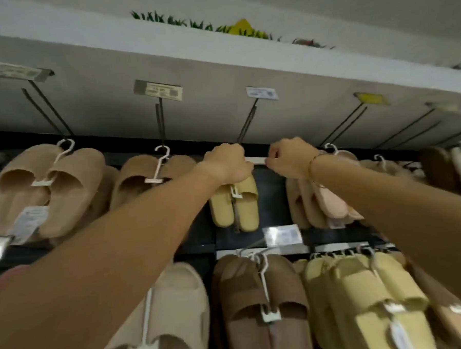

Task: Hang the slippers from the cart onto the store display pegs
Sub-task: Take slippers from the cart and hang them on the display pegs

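you're mid-hang: your left hand (227, 162) grips the yellow slippers (235, 204) under the top peg (247, 125), right hand (290, 158) pinching a white strip (255, 160). next, probably seat the hook, then release.

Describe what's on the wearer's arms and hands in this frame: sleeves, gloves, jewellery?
Both forearms are bare, with no gloves. The right hand has a thin gold-coloured bangle at the wrist. The left hand and its wrist show nothing worn. A pinkish-red patch at the lower left edge may be a sleeve; I can't tell.
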Demonstrator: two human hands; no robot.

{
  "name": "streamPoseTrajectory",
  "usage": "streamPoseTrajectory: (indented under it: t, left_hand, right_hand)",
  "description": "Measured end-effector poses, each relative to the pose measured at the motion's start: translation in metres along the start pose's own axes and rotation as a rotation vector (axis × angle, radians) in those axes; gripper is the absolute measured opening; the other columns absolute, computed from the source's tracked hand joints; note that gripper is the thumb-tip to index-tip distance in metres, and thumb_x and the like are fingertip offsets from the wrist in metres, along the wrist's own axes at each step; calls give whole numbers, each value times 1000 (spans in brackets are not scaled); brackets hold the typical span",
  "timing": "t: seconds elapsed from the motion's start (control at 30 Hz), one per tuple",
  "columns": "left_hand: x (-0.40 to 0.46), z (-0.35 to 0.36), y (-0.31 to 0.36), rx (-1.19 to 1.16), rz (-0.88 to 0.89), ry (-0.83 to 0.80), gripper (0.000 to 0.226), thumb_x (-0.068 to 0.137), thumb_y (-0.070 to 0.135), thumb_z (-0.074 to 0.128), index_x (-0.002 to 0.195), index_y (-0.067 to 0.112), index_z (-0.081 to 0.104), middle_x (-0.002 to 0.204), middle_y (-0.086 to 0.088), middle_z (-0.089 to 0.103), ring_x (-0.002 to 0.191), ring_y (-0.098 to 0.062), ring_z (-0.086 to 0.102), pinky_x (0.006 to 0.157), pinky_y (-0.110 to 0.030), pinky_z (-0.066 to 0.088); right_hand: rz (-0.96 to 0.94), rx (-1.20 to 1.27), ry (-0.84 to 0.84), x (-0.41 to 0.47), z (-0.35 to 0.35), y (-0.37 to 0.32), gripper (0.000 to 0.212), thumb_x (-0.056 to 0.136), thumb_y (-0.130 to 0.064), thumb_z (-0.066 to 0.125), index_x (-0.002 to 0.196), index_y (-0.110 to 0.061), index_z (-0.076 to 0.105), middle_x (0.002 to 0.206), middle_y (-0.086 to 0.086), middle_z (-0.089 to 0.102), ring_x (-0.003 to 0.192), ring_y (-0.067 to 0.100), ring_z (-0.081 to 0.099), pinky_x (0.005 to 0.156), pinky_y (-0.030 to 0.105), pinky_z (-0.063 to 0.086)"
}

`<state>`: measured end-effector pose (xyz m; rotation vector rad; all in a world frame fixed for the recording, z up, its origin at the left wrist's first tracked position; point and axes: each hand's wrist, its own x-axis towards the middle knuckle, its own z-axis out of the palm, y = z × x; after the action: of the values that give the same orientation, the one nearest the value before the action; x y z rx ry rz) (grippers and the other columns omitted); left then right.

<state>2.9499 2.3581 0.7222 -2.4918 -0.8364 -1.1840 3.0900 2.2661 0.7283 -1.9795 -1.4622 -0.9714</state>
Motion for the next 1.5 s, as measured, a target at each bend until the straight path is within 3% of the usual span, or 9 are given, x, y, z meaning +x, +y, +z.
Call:
streamPoseTrajectory:
  t: [0.1,0.2,0.43,0.6,0.77,0.9,1.07,1.17,1.5]
  left_hand:
    - [-15,39,112,17,76,-240,27,97,37,54,98,11,59,93,-5,58,79,-25,56,62,-30,42]
    - [-30,94,221,-89,176,-463,33,95,46,57,100,14,65,104,-4,69,89,-27,64,72,-31,47]
    - [-110,211,451,-231,381,-746,28,94,36,62,77,14,65,64,2,59,54,-14,55,50,-21,45]
    - [-187,327,597,-252,640,-959,39,96,38,60,96,2,74,86,-16,66,72,-31,60,52,-31,42]
    - [-280,445,711,-376,759,-1106,38,97,35,56,82,3,69,86,-17,66,74,-31,60,57,-28,40]
    - [-383,527,773,-323,875,-1299,34,95,37,54,93,7,70,98,-17,68,89,-31,62,72,-29,45]
    - [-504,600,839,-306,939,-1593,28,96,28,52,89,6,67,98,-15,67,78,-26,58,68,-32,45]
    - [-568,623,869,-281,998,-1700,31,96,29,53,115,7,66,113,-12,65,95,-30,62,76,-33,46]
    - [-709,713,935,-231,661,-1807,39,66,14,64,105,17,62,102,-7,62,98,-30,63,89,-41,58]
  right_hand:
    - [290,-301,-336,-59,-7,124,49,87,-46,50,130,-23,55,131,6,56,117,30,53,100,38,44]
    - [546,-349,-501,-166,-39,228,58,99,-41,48,150,-15,37,153,11,39,139,33,38,116,41,33]
    - [865,-330,-1256,-356,-93,375,34,104,-36,44,127,-15,57,136,18,57,110,32,63,94,43,50]
    - [1027,-223,-1299,-485,-80,476,27,104,-34,43,96,-15,60,122,17,59,88,30,62,88,39,47]
    - [1292,-163,-887,-660,-29,572,31,101,-25,48,111,1,61,126,24,64,102,40,66,48,16,51]
    - [1297,-235,-1094,-793,51,614,36,97,-32,47,119,-10,67,125,12,67,112,33,64,90,35,55]
    - [1332,-72,-1259,-900,100,638,35,97,-34,49,118,-12,67,122,14,68,109,33,65,90,35,50]
    - [1313,50,-1357,-962,133,655,33,95,-34,47,113,-14,67,122,13,68,111,33,64,89,35,49]
    - [1280,257,-1561,-1095,207,687,34,95,-32,48,121,-16,63,124,11,66,113,32,62,98,41,51]
